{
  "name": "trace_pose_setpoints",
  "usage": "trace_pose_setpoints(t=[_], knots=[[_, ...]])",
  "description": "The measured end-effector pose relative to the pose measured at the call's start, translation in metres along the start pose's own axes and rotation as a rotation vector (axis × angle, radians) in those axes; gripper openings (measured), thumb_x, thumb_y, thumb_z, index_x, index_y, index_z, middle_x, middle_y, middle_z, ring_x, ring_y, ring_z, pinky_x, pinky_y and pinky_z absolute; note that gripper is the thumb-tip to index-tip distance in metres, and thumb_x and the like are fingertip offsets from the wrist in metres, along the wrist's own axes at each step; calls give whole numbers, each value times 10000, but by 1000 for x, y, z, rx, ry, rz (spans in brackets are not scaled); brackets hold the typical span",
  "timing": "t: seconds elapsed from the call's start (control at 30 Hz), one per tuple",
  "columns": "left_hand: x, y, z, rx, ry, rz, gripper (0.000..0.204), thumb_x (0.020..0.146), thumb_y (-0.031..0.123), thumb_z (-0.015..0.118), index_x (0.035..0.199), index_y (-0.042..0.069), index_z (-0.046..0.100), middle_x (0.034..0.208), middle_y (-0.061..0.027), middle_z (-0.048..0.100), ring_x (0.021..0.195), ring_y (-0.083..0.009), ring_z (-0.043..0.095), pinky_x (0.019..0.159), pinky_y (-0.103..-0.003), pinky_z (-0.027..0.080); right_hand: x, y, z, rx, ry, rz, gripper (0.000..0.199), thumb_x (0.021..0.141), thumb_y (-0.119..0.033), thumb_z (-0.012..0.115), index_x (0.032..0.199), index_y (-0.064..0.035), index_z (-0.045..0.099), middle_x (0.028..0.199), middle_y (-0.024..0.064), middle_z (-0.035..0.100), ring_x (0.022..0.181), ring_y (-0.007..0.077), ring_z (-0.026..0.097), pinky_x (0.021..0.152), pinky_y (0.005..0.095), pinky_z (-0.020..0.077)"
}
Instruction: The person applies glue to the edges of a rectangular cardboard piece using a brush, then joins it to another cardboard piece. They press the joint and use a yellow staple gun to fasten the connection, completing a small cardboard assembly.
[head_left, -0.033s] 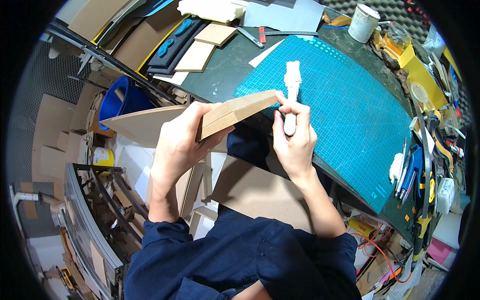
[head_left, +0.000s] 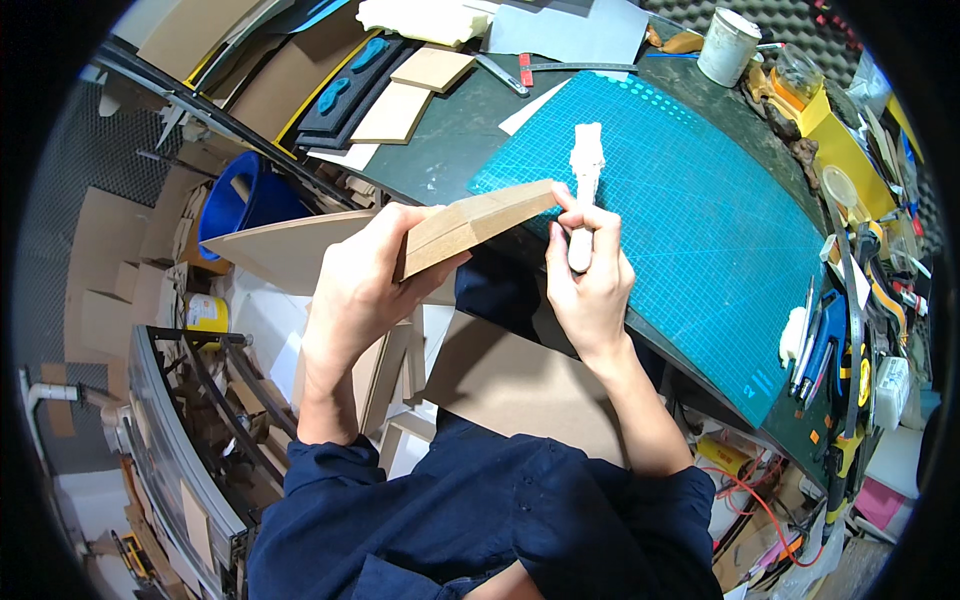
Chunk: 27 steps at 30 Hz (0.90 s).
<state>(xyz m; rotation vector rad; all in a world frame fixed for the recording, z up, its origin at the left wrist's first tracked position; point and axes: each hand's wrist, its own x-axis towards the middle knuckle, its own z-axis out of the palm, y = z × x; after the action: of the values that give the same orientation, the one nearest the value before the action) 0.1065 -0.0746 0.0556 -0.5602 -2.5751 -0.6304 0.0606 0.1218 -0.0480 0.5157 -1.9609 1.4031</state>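
My left hand [head_left: 362, 280] is closed round one end of a thick tan wooden board [head_left: 470, 222], tilted with its narrow edge facing me. The board's other end reaches to my right hand [head_left: 592, 285], where a fingertip touches it. In the fingers of that right hand stands a white, brush-like stick [head_left: 588, 165], its lumpy upper end caked in white and pointing away from me. The stick is apart from the board, above the teal cutting mat [head_left: 700, 230]. Fingers of my left hand under the board are partly hidden.
A brown panel [head_left: 520, 385] lies across my lap. Beyond the mat are a white tub [head_left: 727, 48], a ruler [head_left: 580, 67] and wooden pieces [head_left: 392, 112]. Pens and cutters [head_left: 820, 340] crowd the right edge. A blue bucket [head_left: 250, 200] and a metal rack [head_left: 190, 430] stand left.
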Motion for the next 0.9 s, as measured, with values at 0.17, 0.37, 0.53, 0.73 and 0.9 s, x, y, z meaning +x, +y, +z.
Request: trace_pose_setpoints(t=[0.17, 0.37, 0.53, 0.73, 0.9], knots=[[-1, 0, 0, 26, -28, -25, 392, 760, 146, 840, 1031, 31, 581, 855, -122, 670, 746, -272, 695, 668, -329, 547, -1, 0, -2, 3, -31, -3, 291, 843, 77, 638, 1086, -5, 500, 1108, 182, 679, 816, 323, 705, 680, 366, 570], [-2, -2, -2, -21, -43, -31, 403, 784, 136, 818, 1062, 28, 546, 901, -134, 640, 806, -306, 680, 694, -355, 537, -1, -2, 1, 54, -45, 8, 291, 848, 75, 633, 1091, 1, 490, 1128, 195, 675, 821, 333, 703, 679, 374, 565], [-4, -2, -4, -29, -79, -38, 378, 806, 117, 792, 1074, 28, 541, 913, -139, 633, 812, -327, 666, 702, -364, 529, 0, -3, -3, 98, -61, 30, 256, 874, 14, 654, 1073, -11, 495, 1141, 198, 676, 790, 319, 698, 661, 359, 557], [0, 0, -6, -81, -83, -36, 303, 826, 140, 752, 1069, 63, 587, 888, -130, 596, 812, -339, 645, 693, -377, 526, 6, -3, -24, 414, 74, 102, 119, 998, -103, 495, 1085, -24, 477, 1051, 159, 689, 828, 144, 640, 747, 284, 516], [1, 2, -6, -103, -45, 5, 301, 814, 94, 751, 1064, 46, 591, 886, -131, 616, 776, -325, 656, 675, -375, 528, 51, -11, -99, 406, 191, 222, 231, 1044, -193, 312, 1184, -40, 414, 840, 136, 644, 754, 153, 608, 721, 297, 489]])
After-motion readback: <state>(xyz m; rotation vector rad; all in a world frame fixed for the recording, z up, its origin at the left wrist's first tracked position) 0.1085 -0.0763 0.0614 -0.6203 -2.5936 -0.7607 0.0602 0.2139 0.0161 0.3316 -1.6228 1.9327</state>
